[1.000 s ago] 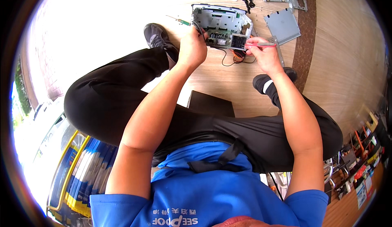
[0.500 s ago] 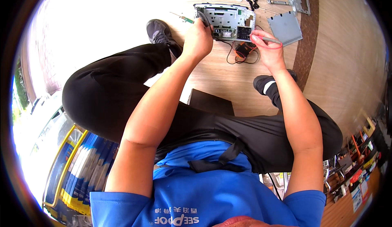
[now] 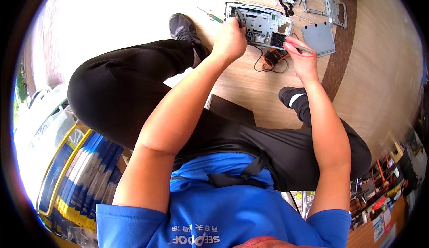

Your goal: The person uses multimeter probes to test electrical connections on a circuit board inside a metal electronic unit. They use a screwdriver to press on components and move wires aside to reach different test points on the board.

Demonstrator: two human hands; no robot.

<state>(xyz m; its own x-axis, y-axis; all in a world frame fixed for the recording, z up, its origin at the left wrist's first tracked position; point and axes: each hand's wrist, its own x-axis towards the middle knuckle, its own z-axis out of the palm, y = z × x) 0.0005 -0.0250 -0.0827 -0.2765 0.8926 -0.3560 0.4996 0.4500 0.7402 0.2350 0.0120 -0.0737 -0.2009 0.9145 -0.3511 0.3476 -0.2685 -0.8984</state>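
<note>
Electronics chassis [image 3: 257, 22], laid out just beyond both hands over the pale wood-grain floor [image 3: 250, 85], runs its long axis from left to right, its right end dipping slightly nearer the person. The left hand [image 3: 231, 41] overlaps its left end, fingers curled around a dark slender piece [image 3: 240, 18] that rises past the knuckles; whether they also grip the metal edge I cannot tell. The right hand [image 3: 304, 61] sits off the near right corner, thumb and fingers pinching a grey test probe [image 3: 305, 49] that slants up and leftward to the black gridded block [image 3: 278, 39] — contact at the tip is too small to make out. Of the two, the right hand is nearer to that block. The chassis is stamped, matt silver-grey metal, flat and pierced with slots. A thin red lead loops about the right hand, while an orange-and-black multimeter [image 3: 273, 57], boxy, lies just below the chassis among black wire. Farther right rests a smooth grey sheet-metal cover [image 3: 318, 40] with a notched edge, beside an angular bracket frame [image 3: 336, 11]; to the left — a screwdriver [image 3: 217, 19] with a translucent green handle.
</note>
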